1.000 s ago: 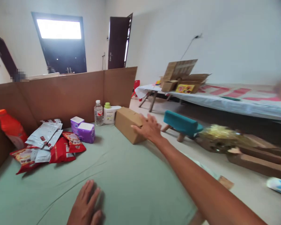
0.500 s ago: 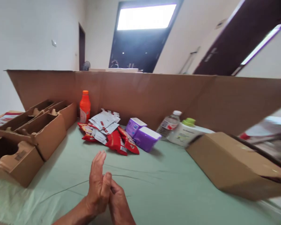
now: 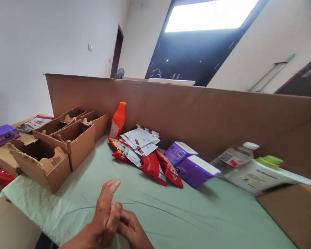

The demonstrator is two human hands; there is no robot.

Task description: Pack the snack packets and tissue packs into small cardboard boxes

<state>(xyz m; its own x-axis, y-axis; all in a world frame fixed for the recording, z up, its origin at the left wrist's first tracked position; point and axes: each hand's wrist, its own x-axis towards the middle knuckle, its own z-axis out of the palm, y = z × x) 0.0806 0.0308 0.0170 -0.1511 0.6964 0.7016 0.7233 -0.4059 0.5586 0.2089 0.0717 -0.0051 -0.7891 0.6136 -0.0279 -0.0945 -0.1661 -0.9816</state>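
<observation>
Above the green cloth, my left hand (image 3: 105, 211) is upright with its fingers stretched out and nothing in it. My right hand (image 3: 133, 230) rests against its palm side, its fingers loosely bent and partly hidden behind the left thumb. Beyond both hands lie several red snack bags (image 3: 153, 167) with white sachets (image 3: 140, 138) piled on top. Beside them are two purple tissue packs (image 3: 198, 171), and an orange bottle (image 3: 118, 119) stands behind. Neither hand touches any of these goods.
Several open cardboard boxes (image 3: 81, 143) stand at the left, with another purple pack (image 3: 3, 134) beyond them. On the right are a clear plastic bottle (image 3: 233, 159), a white bottle with a green cap (image 3: 256, 176) and a cardboard box (image 3: 298, 211). A cardboard wall (image 3: 186, 114) closes the back.
The view has swung left, so everything on the table appears further right and the left table edge shows. My hands stay together, slightly lower in the picture.
</observation>
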